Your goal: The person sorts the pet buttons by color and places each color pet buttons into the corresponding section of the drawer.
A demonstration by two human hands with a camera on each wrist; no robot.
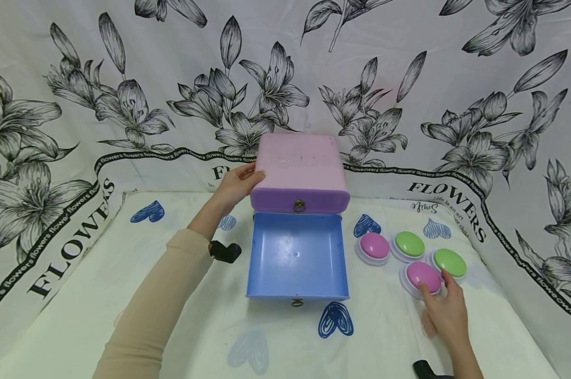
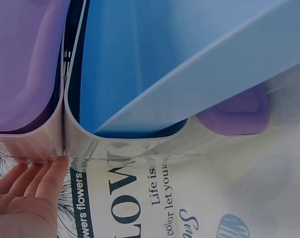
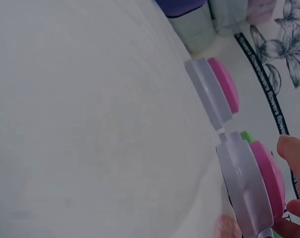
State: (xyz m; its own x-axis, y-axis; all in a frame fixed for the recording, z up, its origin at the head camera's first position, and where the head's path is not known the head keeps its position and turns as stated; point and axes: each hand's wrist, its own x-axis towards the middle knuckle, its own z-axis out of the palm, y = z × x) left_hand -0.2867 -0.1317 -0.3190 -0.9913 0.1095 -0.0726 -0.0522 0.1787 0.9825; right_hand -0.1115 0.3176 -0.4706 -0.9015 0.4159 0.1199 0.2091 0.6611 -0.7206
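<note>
A small pink drawer box (image 1: 299,160) with a purple upper front stands at the middle back. Its lower blue drawer (image 1: 297,258) is pulled far out. My left hand (image 1: 235,185) touches the box's left side; in the left wrist view its fingers (image 2: 33,181) lie straight against the pink wall. To the right, my right hand (image 1: 448,310) reaches over the nearest round push button, with a pink dome (image 1: 423,276) and a pale base. Thumb and forefinger are spread at the dome's near edge. In the right wrist view that button (image 3: 246,188) sits beside the fingers.
Another pink button (image 1: 374,246) and two green buttons, one at the back (image 1: 409,244) and one farther right (image 1: 449,262), stand close around it. A white cloth with blue hearts covers the table; a flower-print cloth (image 1: 195,79) rises behind the box.
</note>
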